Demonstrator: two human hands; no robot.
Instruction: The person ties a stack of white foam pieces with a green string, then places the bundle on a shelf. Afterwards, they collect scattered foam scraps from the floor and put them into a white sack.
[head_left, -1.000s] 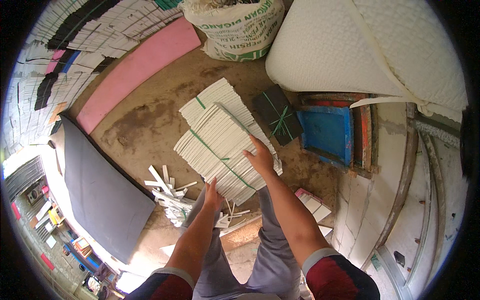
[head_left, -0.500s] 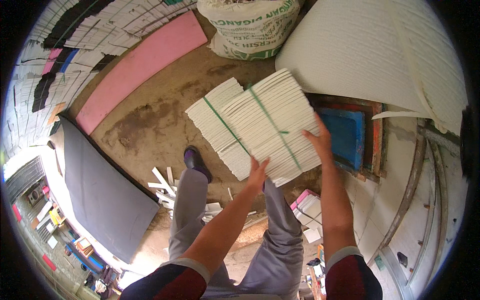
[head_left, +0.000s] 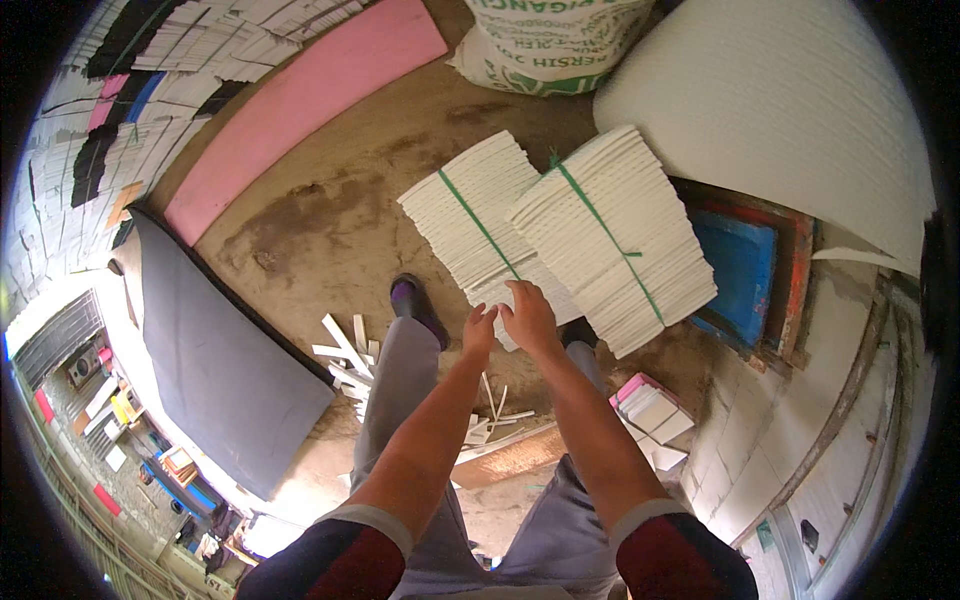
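Note:
Two bundles of thin white foam sheets lie on the floor, each tied with green string. The right bundle (head_left: 625,240) rests partly against the left bundle (head_left: 478,205), overlapping its right side. Both my hands are close together at the near end of the left bundle. My left hand (head_left: 480,328) is just off its near left corner, fingers bent and slightly apart, with nothing visible in them. Over the same end is my right hand (head_left: 529,317), fingers loosely curved and apart. Whether its fingertips touch the sheets is hard to tell.
A pink sheet (head_left: 310,105) lies beyond, near stacked white sheets (head_left: 180,60). A printed sack (head_left: 555,45) and a large white foam roll (head_left: 760,130) stand behind the bundles. A blue tray (head_left: 735,265) is right; white offcuts (head_left: 352,360) and a grey sheet (head_left: 225,375) are left.
Both hands have let go of the right bundle. My right hand has come left from its right side to beside my left hand. The bundles appear shifted right as the view moved.

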